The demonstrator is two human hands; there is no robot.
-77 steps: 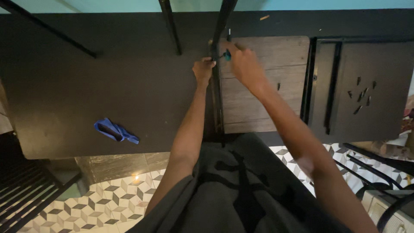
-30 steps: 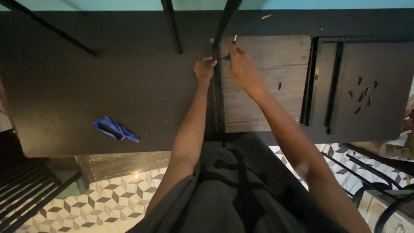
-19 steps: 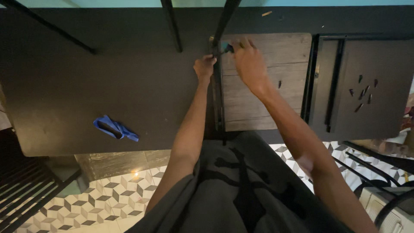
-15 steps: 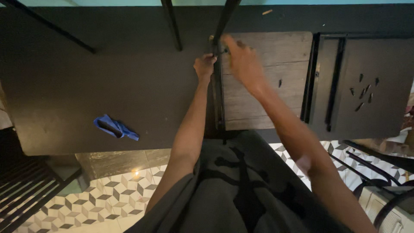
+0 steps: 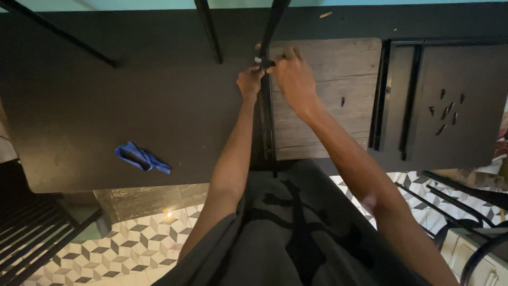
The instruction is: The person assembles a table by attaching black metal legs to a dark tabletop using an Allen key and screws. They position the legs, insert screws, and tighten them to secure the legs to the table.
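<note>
A black metal bar (image 5: 268,114) runs along the left edge of a grey wood-grain panel (image 5: 338,79) lying on a dark surface (image 5: 132,79). My left hand (image 5: 248,85) pinches the bar near its far end. Beside it my right hand (image 5: 293,77) is closed around a small tool, turned against the same spot on the bar; only a little of the tool shows between the fingers. A second black bar (image 5: 208,29) slants up and away just left of my hands.
A crumpled blue cloth (image 5: 138,157) lies at the near left. A black metal frame and plate (image 5: 439,100) with several loose dark screws (image 5: 448,108) sit to the right. One screw (image 5: 343,100) stands in the panel. Patterned floor tiles (image 5: 143,238) show below.
My right hand has twisted back and forth at the bar's far end, its fingers now curled over the tool. The left hand has kept its grip.
</note>
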